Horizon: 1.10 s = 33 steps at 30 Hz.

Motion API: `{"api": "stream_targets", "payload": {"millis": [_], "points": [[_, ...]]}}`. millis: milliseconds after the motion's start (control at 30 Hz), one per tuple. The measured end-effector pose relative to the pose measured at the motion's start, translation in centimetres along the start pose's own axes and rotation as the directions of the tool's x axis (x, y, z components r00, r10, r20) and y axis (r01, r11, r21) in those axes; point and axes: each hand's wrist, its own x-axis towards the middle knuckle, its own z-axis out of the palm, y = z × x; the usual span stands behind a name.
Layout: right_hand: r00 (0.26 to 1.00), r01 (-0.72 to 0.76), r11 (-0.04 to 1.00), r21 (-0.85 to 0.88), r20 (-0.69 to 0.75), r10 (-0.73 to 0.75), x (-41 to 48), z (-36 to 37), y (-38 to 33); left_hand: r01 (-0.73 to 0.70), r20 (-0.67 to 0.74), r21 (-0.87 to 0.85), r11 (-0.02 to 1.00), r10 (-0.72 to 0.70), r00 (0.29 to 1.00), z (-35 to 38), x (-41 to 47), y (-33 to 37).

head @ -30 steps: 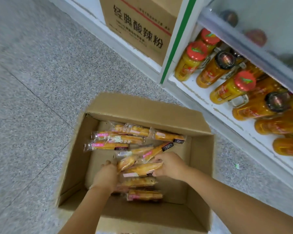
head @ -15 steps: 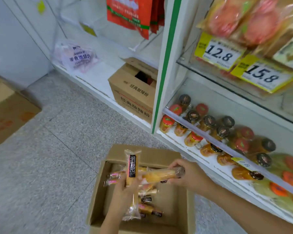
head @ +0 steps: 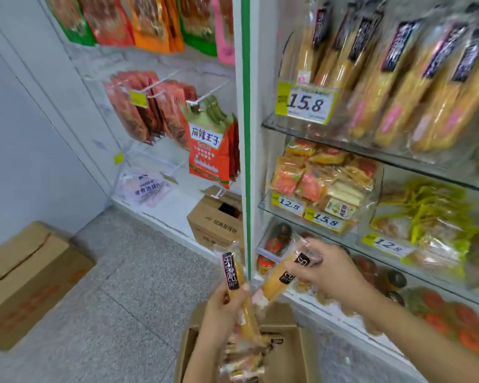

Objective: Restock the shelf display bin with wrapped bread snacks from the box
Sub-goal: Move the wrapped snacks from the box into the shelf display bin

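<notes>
The clear plastic display bin (head: pixel 340 131) sits high above the brown cardboard box (head: pixel 293 355) and is full of long breads. More wrapped snacks (head: pixel 246 360) lie inside the box. Just above the box, the left hand (head: pixel 219 308) is wrapped tight around one long yellow wrapped bread snack (head: pixel 234 275), held upright. The right hand (head: pixel 329 275) pinches a second bread snack (head: pixel 277 283), held tilted.
</notes>
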Motion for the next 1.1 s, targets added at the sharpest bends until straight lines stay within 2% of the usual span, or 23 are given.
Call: {"api": "stream_targets", "payload": {"millis": [133, 233, 333, 433, 500, 600, 733, 867, 1000, 1100], "points": [[0.995, 0.041, 0.999, 0.005, -0.090, -0.040, -1.9, -3.6, -5.5, -0.169, 0.035, 0.100, 0.981, 0.166, 0.985, -0.5, -1.0, 6.5], [0.955, 0.139, 0.990, -0.006, -0.265, -0.136, -3.8, -6.5, -9.4, -0.353, 0.077, 0.158, 0.922, 0.345, 0.935, -0.6, -1.7, 11.8], [0.877, 0.233, 0.972, -0.009, -0.430, -0.214, -5.6, -9.3, -12.0, -0.511, 0.092, 0.172, 0.842, 0.503, 0.859, -0.1, -2.3, 16.8], [0.785, 0.328, 0.945, 0.000, -0.557, -0.273, -6.7, -11.9, -14.2, -0.624, 0.021, 0.106, 0.774, 0.626, 0.780, 0.9, -3.4, 21.6], [0.703, 0.387, 0.919, -0.072, -0.622, -0.345, -7.0, -13.8, -15.7, -0.677, 0.004, 0.064, 0.734, 0.678, 0.735, 1.9, -4.0, 24.7], [0.583, 0.414, 0.875, -0.253, -0.664, -0.468, -6.0, -16.7, -17.3, -0.732, 0.019, 0.000, 0.681, 0.732, 0.681, 4.0, -4.1, 28.6], [0.518, 0.391, 0.830, -0.399, -0.650, -0.556, -2.9, -20.4, -18.4, -0.782, 0.024, 0.006, 0.623, 0.782, 0.623, 6.8, -2.4, 33.0], [0.555, 0.376, 0.781, -0.499, -0.553, -0.621, 1.0, -23.3, -19.2, -0.804, 0.014, 0.144, 0.577, 0.811, 0.584, 9.4, 0.1, 36.2], [0.705, 0.230, 0.790, -0.568, -0.462, -0.537, 5.2, -25.4, -19.7, -0.778, 0.065, 0.315, 0.543, 0.806, 0.589, 11.2, 2.8, 38.4], [0.802, 0.151, 0.802, -0.578, -0.403, -0.441, 8.3, -26.0, -20.1, -0.726, 0.099, 0.401, 0.559, 0.761, 0.641, 12.3, 4.2, 39.3]]}}
